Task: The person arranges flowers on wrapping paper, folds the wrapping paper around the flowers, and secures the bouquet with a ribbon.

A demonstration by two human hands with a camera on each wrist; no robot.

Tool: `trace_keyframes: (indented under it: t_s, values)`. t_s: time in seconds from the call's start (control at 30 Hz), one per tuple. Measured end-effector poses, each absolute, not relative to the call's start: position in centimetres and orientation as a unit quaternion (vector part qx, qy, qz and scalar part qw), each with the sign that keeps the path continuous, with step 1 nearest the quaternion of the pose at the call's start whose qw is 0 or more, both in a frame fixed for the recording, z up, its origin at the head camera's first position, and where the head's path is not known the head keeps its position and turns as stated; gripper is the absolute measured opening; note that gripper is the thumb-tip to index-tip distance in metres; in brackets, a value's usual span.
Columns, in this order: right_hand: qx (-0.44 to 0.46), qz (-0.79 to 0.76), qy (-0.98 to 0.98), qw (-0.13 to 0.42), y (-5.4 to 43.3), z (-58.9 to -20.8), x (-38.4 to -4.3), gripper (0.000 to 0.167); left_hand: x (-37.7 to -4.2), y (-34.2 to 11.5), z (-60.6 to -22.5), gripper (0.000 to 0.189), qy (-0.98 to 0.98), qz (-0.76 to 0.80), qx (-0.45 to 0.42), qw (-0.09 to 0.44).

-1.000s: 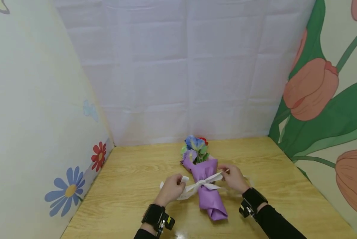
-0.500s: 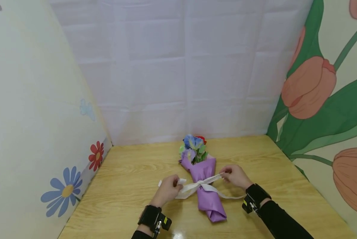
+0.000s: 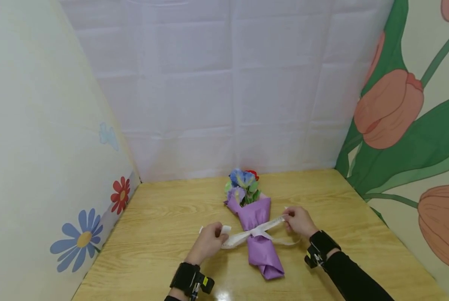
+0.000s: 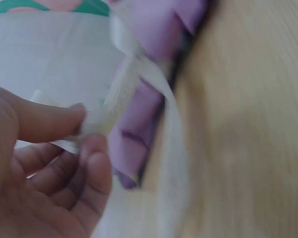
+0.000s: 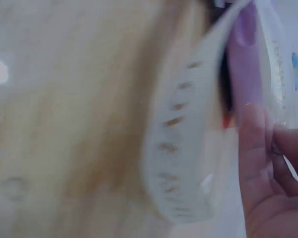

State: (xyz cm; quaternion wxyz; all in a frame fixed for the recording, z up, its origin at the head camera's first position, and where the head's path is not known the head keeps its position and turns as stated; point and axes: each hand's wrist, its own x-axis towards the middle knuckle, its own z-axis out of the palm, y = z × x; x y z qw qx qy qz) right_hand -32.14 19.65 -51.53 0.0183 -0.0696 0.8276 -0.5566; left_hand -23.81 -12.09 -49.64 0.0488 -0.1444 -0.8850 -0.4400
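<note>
A bouquet wrapped in purple paper (image 3: 265, 256) lies on the table, its blue, lilac and red flowers (image 3: 243, 184) toward the back wall. Around its middle runs a white ribbon (image 3: 260, 230), crossed or knotted at the front. My left hand (image 3: 207, 241) pinches one part of the ribbon between thumb and fingers, left of the wrap; a short piece sticks up past the fingertips. To the right, my right hand (image 3: 300, 221) pinches another part, drawn out taut. In the right wrist view a loose length of ribbon (image 5: 174, 148) with printed lettering curves beside that hand.
The wood-grain table (image 3: 171, 209) extends around the bouquet. A white cloth (image 3: 194, 104) hangs behind it, and painted walls with flowers (image 3: 391, 110) stand on both sides. Black wrist straps with cameras (image 3: 321, 246) sit on both forearms.
The right hand moves slightly right and the left slightly left, pulling the ribbon straighter and the middle tighter. The loose tail at right shifts. The bouquet stays nearly in place.
</note>
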Motion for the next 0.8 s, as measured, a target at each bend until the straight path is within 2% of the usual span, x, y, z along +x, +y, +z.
trace_keyframes:
  t_s: [0.1, 0.23, 0.4, 0.5, 0.57, 0.7, 0.8]
  values:
    - [-0.083, -0.578, 0.811, 0.011, 19.0, -50.1, -32.9, 0.013, -23.4, -10.8, -48.1, 0.013, -0.844, -0.506, -0.173, 0.044]
    - [-0.114, -0.587, 0.801, 0.011, 17.8, -47.8, -33.6, 0.019, -22.7, -8.3, -46.8, 0.006, -0.800, -0.549, -0.240, 0.000]
    - [-0.145, -0.564, 0.813, 0.003, 16.3, -45.7, -33.6, 0.013, -22.3, -5.8, -47.7, 0.020, -0.801, -0.510, -0.297, -0.098]
    - [-0.162, -0.542, 0.825, -0.007, 15.4, -45.1, -33.5, 0.013, -22.5, -5.5, -48.4, 0.024, -0.796, -0.506, -0.306, -0.126]
    - [-0.180, -0.525, 0.832, -0.013, 14.8, -44.9, -33.5, 0.014, -23.0, -5.7, -48.5, 0.022, -0.796, -0.522, -0.284, -0.112]
    - [-0.212, -0.509, 0.834, -0.028, 13.7, -44.8, -33.3, 0.014, -25.0, -6.3, -48.0, 0.015, -0.818, -0.539, -0.201, -0.006]
    - [-0.250, -0.516, 0.819, -0.028, 13.1, -44.9, -33.0, 0.014, -26.7, -6.4, -47.5, 0.023, -0.832, -0.526, -0.171, 0.052]
